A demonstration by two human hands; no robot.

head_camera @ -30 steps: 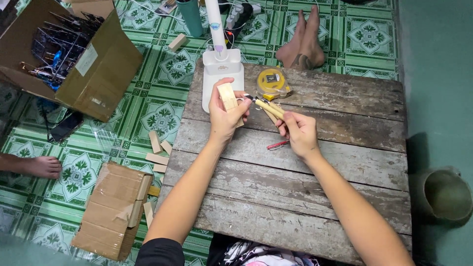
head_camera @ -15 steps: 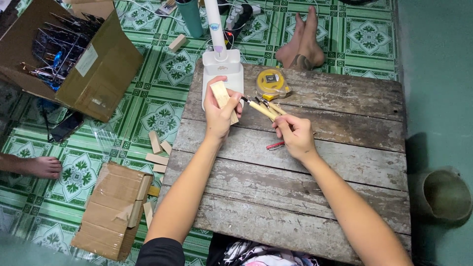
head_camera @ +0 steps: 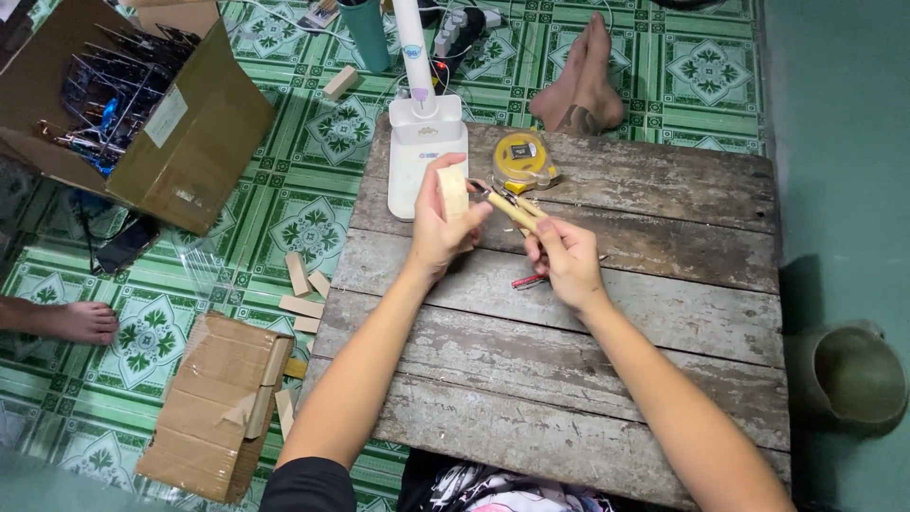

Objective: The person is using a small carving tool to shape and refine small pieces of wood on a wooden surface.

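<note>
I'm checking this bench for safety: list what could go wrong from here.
The left hand holds a small wooden block right where the right hand points a wooden-handled tool; a slip might jab a finger. The yellow tape measure and lamp base crowd that spot and could get knocked.

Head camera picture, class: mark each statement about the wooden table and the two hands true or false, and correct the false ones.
1. The left hand holds a small pale wooden block. True.
2. The right hand lies flat and empty on the table. False: it is raised and grips a wooden-handled tool.
3. A round yellow container sits on the table beyond the hands. True.
4. The open cardboard box stands on the table. False: it stands on the green tiled floor, to the left.
5. A red pen-like object lies on the table beside the right hand. True.
</note>
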